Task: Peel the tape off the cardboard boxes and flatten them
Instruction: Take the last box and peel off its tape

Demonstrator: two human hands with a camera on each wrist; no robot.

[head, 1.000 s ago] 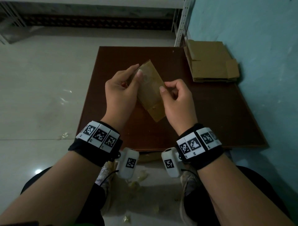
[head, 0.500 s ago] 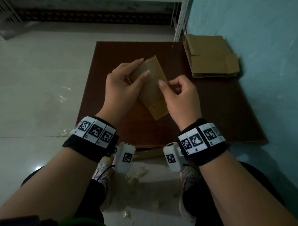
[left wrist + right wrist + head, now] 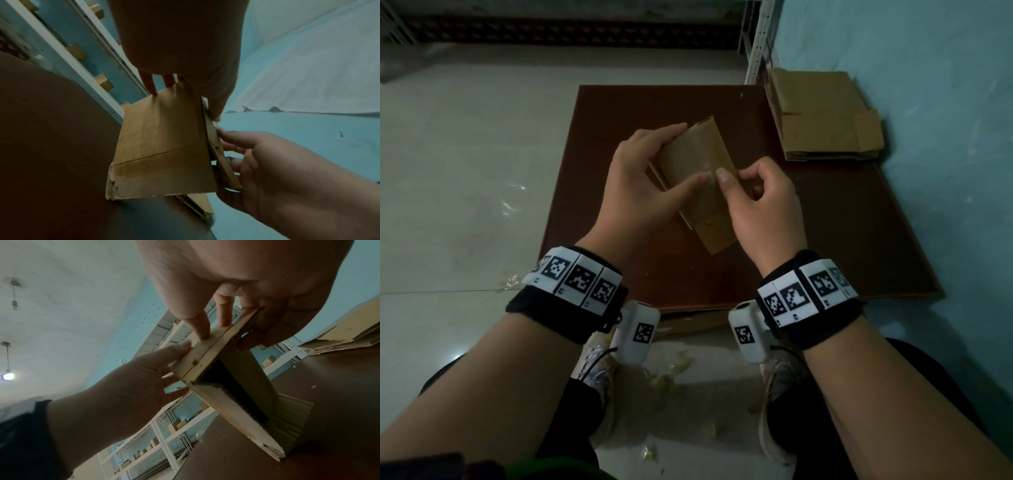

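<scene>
A small brown cardboard box (image 3: 697, 171) is held tilted above the dark brown table (image 3: 842, 240), its lower corner touching the tabletop. My left hand (image 3: 643, 185) grips its left side, thumb across the top face and fingers underneath. My right hand (image 3: 756, 205) grips the right edge, thumb on top beside the left thumb, fingers curled round the edge. In the left wrist view the box (image 3: 160, 146) shows a broad face with a crease. In the right wrist view the box (image 3: 226, 378) has an open end, and both thumbs press its narrow top face.
A stack of flattened cardboard (image 3: 822, 116) lies at the table's far right corner against the blue wall (image 3: 945, 137). A white metal shelf post (image 3: 756, 41) stands behind it. Scraps of peeled tape (image 3: 667, 373) litter the tiled floor by my shoes.
Both hands have slid along the box and drawn together: the left thumb has come down across the top face to meet the right thumb. The box stays tilted in roughly the same place.
</scene>
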